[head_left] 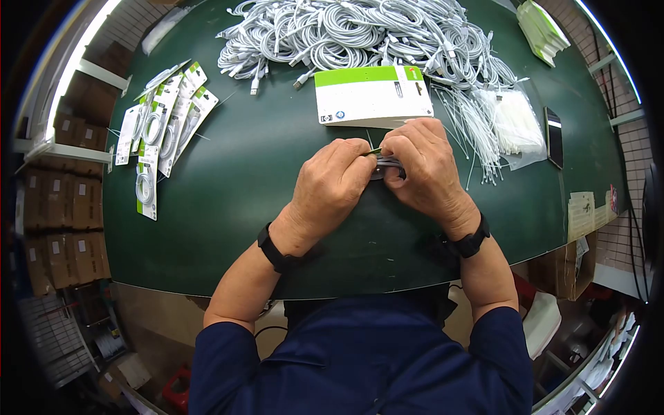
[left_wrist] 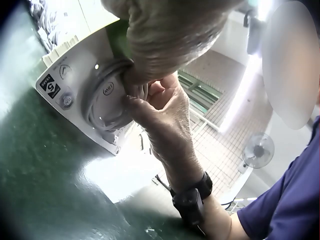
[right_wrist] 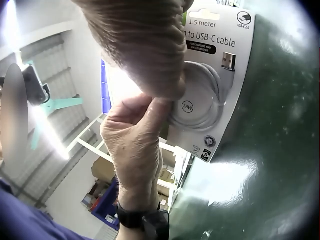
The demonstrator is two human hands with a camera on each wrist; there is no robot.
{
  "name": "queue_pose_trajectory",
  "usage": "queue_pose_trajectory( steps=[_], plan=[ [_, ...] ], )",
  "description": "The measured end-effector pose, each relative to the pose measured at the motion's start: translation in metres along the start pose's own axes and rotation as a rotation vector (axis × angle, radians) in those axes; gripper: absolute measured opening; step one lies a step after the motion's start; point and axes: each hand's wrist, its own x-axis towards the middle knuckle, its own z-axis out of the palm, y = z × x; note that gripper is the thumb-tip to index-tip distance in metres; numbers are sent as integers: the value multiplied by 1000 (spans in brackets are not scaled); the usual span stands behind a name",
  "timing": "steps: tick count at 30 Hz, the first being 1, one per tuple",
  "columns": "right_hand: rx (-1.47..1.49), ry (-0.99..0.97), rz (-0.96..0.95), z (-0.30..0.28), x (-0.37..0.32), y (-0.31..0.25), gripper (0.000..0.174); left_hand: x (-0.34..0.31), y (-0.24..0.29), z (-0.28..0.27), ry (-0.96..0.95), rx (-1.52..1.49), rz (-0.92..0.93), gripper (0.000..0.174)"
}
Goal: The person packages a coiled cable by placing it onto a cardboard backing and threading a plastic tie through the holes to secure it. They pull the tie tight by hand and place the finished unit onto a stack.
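In the middle of the head view both hands meet over a white and green packaging card (right_wrist: 240, 100) with a coiled grey-white USB cable (right_wrist: 214, 82) lying on its face. My left hand (head_left: 332, 178) pinches the card and coil from the left side. Opposite it, my right hand (head_left: 427, 169) grips the coil edge with thumb and fingers, its fingertips right beside the left ones. Printed on the card is "USB-C cable", and the metal USB plug (right_wrist: 228, 61) lies along its edge. Fingers hide part of the coil in both wrist views.
Beyond the hands lies a stack of blank cards (head_left: 373, 97), with a big heap of coiled cables (head_left: 360, 34) behind. Finished-looking carded cables (head_left: 162, 124) are piled left. To the right are loose zip ties (head_left: 477, 135), a bag of ties (head_left: 517, 124) and a phone (head_left: 553, 137).
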Motion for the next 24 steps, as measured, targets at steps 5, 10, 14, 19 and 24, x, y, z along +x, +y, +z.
queue_pose_trajectory(
  steps=[5, 10, 14, 19, 24],
  plan=[
    [47, -6, 10, 3, -4, 3, 32, -1, 0, 2, 6, -15, 8, 22],
    [99, 40, 3, -2, -4, 5, 30, 0, -4, -2, 1, -29, 7, 23],
    [103, 54, -25, -2, -5, 6, 30, 0, -3, -1, 2, -20, -5, 23],
    [108, 36, -9, -4, -4, 5, 29, -1, 0, 0, 21, 14, -17, 23],
    [115, 5, 5, -7, -2, 0, 29, -3, 0, 0, 16, 2, -19, 23]
  ],
)
